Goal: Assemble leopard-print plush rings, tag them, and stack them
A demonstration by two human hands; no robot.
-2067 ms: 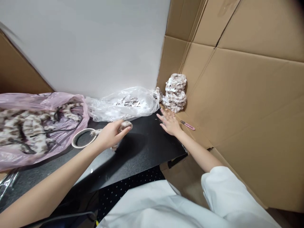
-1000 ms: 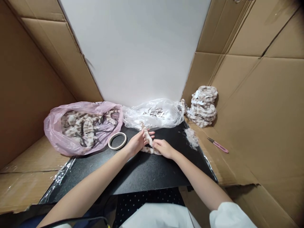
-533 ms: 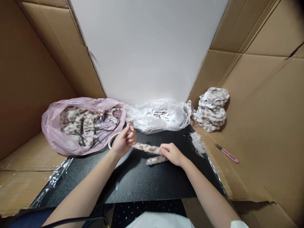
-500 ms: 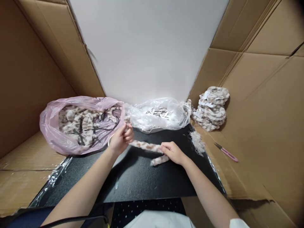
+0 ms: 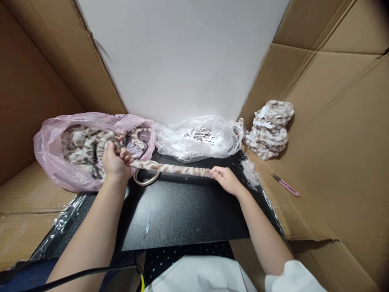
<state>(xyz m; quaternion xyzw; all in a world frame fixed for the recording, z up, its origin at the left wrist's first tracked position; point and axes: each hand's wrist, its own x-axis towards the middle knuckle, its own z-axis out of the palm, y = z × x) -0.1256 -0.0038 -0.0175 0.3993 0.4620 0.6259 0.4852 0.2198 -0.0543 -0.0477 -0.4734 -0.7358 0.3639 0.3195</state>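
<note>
A fluffy white strip with brown spots (image 5: 176, 169) is stretched nearly level between my two hands above the black table (image 5: 182, 211). My left hand (image 5: 117, 160) is closed around its left end, in front of the opening of a pink plastic bag (image 5: 51, 142). Inside that bag lie more spotted fluffy pieces (image 5: 82, 142) and some dark cords. My right hand (image 5: 226, 178) pinches the strip's right end between thumb and fingers. Under the strip, near my left hand, a pale ring-shaped roll (image 5: 146, 182) lies on the table.
Behind the strip sits a clear plastic bag (image 5: 197, 138) of small printed labels. Several fluffy loops with white tags (image 5: 272, 129) are stacked at the right. Pink-handled snips (image 5: 285, 185) lie on the cardboard, near a tuft of loose fluff (image 5: 251, 173). Cardboard walls (image 5: 340, 121) enclose the sides.
My left hand has moved left toward the pink bag, drawing the strip out longer and straighter. The loose end below my right hand no longer shows, and the ring-shaped roll is more exposed.
</note>
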